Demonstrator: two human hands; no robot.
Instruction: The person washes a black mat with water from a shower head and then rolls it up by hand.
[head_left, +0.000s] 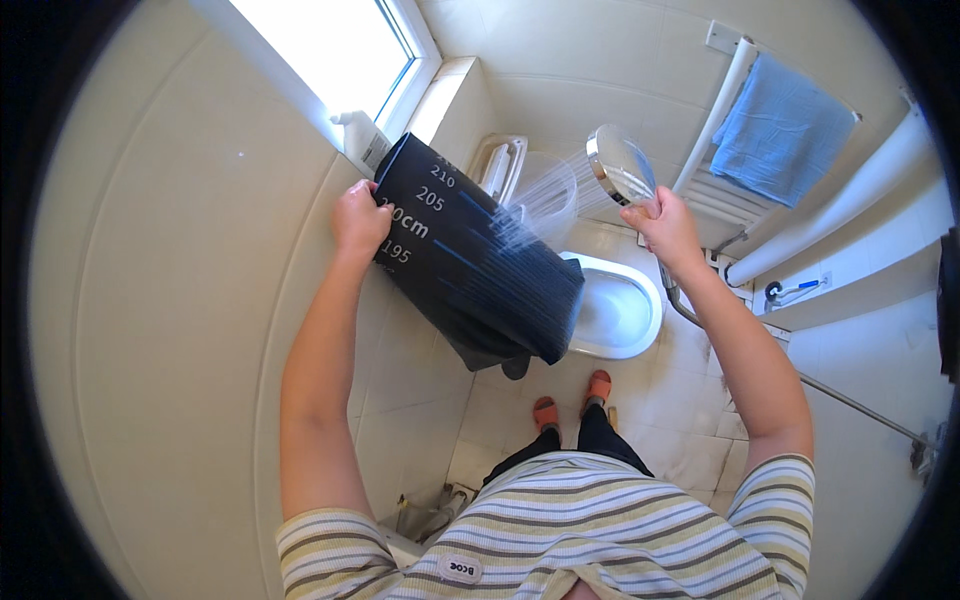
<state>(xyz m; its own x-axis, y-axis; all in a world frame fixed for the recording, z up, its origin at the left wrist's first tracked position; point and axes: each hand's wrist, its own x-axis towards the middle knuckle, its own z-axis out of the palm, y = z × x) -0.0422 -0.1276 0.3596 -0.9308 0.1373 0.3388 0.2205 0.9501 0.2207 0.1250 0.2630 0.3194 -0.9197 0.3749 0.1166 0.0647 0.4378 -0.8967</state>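
A black ribbed rubber mat (480, 262) with printed centimetre marks and blue lines hangs tilted in front of me, its lower end folded over near the toilet. My left hand (362, 219) grips its upper left edge against the tiled wall. In my right hand (664, 231) is the handle of a chrome shower head (621, 166). Water sprays from it leftward onto the mat's ribbed face. The metal shower hose (679, 306) runs down behind my right forearm.
A white squat toilet (619, 307) lies in the tiled floor beyond my orange slippers (598, 386). A white bottle (364, 139) stands on the window ledge behind the mat. A blue towel (784, 131) hangs on the white rail (716, 112) at right, beside a white pipe (832, 195).
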